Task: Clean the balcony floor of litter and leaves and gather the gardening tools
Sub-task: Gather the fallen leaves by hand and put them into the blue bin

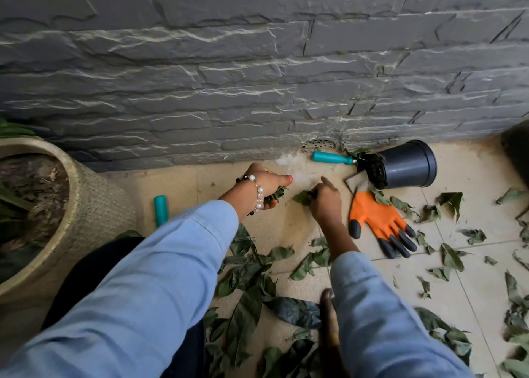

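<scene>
- Your left hand (264, 184) is curled round a small bunch of leaves (273, 197), so it serves as the store while the other hand picks.
- Your right hand (325, 198) pinches a single leaf (302, 197) against the floor (472, 177), just beside the left hand; the two hands are close, which I judge keeps the hand-over short.
- Loose leaves lie mostly below and to the right of your hands, with a thick drift (252, 277) between your forearms and a scatter (452, 257) past the right hand. They are too many and too overlapped to count, so most of the leaf clearing looks undone.
- One orange glove (378, 221) lies flat, palm down, just to the right of your right hand, with a few leaves over its cuff.
- One black pot (406, 164) lies tipped on its side beyond the glove, against the foot of the wall (257, 76).
- Two teal handles show: one (332, 158) beyond your right hand, its working end hidden at the pot's mouth, and one (161, 210) left of your left hand, its lower part hidden by your sleeve (160, 263). I cannot tell what tools they belong to.
- One large planter (94, 205) stands far left of your left arm.
- None of the tools appears gathered yet.
</scene>
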Demonstrator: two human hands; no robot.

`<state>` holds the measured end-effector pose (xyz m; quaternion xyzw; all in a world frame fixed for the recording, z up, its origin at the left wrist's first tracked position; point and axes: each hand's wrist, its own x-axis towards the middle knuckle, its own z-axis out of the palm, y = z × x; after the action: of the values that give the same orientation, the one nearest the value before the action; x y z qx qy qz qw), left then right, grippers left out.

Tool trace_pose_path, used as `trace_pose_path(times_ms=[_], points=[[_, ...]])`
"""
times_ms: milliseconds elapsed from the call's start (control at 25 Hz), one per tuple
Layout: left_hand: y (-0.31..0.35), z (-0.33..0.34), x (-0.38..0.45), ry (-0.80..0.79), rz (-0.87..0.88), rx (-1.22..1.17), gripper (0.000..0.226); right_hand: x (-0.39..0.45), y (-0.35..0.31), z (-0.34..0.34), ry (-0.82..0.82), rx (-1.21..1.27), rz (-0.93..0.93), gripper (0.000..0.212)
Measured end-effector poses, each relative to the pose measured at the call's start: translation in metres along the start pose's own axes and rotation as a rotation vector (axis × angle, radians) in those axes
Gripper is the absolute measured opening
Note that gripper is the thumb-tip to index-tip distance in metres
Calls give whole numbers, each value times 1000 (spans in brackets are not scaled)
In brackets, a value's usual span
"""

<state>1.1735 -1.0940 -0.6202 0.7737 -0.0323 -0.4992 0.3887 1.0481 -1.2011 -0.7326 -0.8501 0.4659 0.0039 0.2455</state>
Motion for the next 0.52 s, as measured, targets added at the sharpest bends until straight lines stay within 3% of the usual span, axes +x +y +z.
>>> trace_pose_path(times_ms=[80, 200, 280, 360, 440, 520], points=[[1, 0, 0, -13, -1, -41, 28, -4, -3, 11, -67, -148, -123, 20], [0, 2, 2, -16, -8, -83, 26, -11, -3, 19, 8, -268, -232, 20], [0, 4, 5, -19, 1, -89, 25, -14, -2, 17, 29, -182, -163, 17], [0, 8, 6, -28, 6, -78, 26, -16, -3, 6, 102, 301, 158, 12], [2, 15, 5, -13, 26, -55, 14, -28, -11, -12, 173, 1040, 415, 20], [7, 26, 1, -17, 52, -84, 17, -44, -21, -33, 168, 1485, 418, 25]])
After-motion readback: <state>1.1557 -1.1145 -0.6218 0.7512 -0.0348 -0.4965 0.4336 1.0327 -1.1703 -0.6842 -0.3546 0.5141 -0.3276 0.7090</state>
